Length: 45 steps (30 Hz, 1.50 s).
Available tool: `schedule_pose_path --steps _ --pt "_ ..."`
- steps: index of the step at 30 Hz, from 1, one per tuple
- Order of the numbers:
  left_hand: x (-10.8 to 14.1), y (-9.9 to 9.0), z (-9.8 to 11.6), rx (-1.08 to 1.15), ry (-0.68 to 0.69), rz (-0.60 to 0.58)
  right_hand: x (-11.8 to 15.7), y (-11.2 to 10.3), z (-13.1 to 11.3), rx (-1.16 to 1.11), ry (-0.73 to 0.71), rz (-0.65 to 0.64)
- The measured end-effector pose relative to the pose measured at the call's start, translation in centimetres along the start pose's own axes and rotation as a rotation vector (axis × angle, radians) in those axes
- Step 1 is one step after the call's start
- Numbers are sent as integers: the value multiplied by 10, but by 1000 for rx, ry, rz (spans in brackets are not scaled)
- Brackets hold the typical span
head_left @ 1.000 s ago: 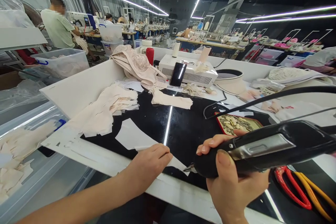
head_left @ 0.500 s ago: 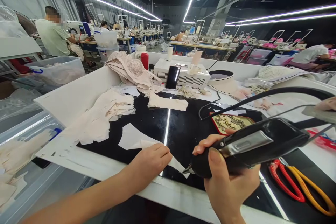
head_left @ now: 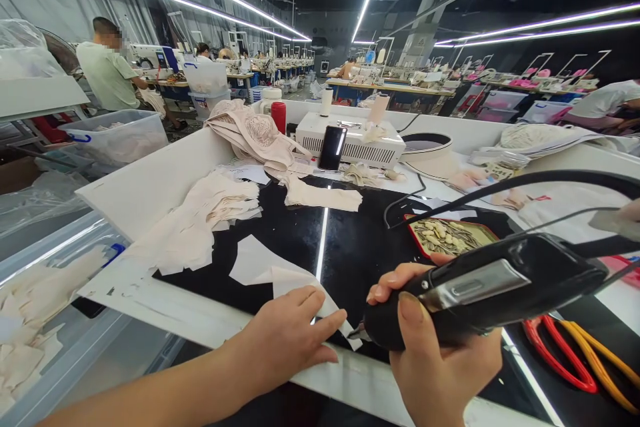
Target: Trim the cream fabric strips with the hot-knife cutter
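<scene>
A black handheld tool (head_left: 480,290) with a metal tip is wrapped in my right hand (head_left: 440,353). Its tip meets the narrow corner of a pale fabric strip (head_left: 295,279), which lies over a white sheet (head_left: 253,260) on the black glossy surface (head_left: 350,240). My left hand (head_left: 295,330) rests at the front edge over the strip, thumb and index finger spread apart, with nothing gripped between them. Stacked pale fabric pieces (head_left: 200,213) lie to the left, and another cut piece (head_left: 323,196) is further back.
Red and orange-handled scissors (head_left: 563,360) lie at the right, near a tray of seeds (head_left: 450,237). Behind are a phone (head_left: 331,148), a white box (head_left: 370,145) and a red bottle (head_left: 279,117). A cable arches over the right side. A person in light green (head_left: 105,73) sits back left.
My left hand's fingers have opened from a pinch, uncovering more of the strip. The view has shifted slightly. My right hand still holds the tool at the strip's corner.
</scene>
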<state>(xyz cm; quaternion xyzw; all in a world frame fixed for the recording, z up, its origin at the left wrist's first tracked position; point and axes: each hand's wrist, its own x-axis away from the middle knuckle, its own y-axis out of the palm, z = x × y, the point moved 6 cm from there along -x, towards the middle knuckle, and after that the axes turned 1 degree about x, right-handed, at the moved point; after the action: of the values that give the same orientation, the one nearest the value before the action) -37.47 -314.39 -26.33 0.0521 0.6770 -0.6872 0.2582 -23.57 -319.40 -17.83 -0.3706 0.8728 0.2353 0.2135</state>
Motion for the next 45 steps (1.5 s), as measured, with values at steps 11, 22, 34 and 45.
schedule_pose_path --steps 11,22,34,45 --pt "4 1 8 -33 3 55 -8 2 -3 -7 -4 6" --pt "7 8 8 6 -19 149 -36 27 23 -77 -9 -3" --pt "7 8 6 55 -45 208 -31 33 24 -77 3 -51" --pt "12 15 6 27 -59 187 -30 32 27 -76 -26 -75"
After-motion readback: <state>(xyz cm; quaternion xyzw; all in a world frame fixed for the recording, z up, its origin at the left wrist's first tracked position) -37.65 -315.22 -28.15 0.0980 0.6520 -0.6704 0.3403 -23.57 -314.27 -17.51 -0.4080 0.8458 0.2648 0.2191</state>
